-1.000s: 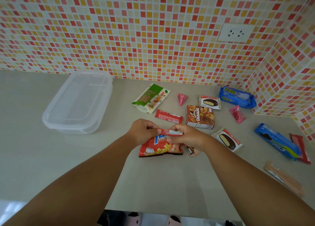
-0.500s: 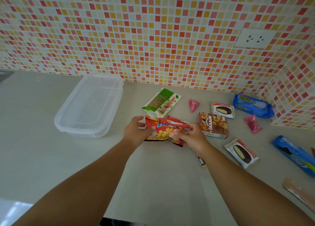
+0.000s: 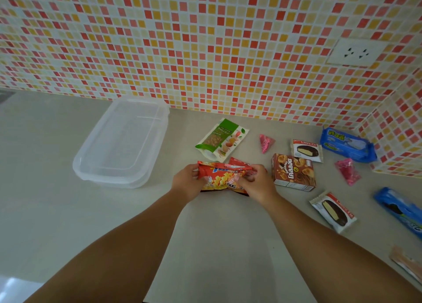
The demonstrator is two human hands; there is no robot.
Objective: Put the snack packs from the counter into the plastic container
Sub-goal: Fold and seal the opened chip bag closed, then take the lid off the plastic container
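A clear plastic container [image 3: 96, 163] lies on the counter at the left, with nothing inside. My left hand [image 3: 186, 182] and my right hand [image 3: 255, 181] together grip a bundle of packs: a red potato snack bag [image 3: 219, 177] with a thin red bar [image 3: 237, 163] on top and a dark pack under it. The bundle is just above the counter, to the right of the container. Loose on the counter lie a green nut pouch [image 3: 222, 139], a brown biscuit box [image 3: 293, 171], two chocolate pie packs [image 3: 307, 150] [image 3: 333, 211] and two pink candies [image 3: 266, 142] [image 3: 348, 171].
Blue cookie packs [image 3: 347, 144] [image 3: 402, 210] lie by the tiled corner wall on the right. A tan wafer stick pack [image 3: 407, 262] sits at the lower right edge. A wall socket [image 3: 355, 52] is on the mosaic backsplash. The counter's front edge runs below my forearms.
Both hands lifted the red snack bag and the small packs off the counter and carried them away from me and slightly left, toward the container. The view also shifted left.
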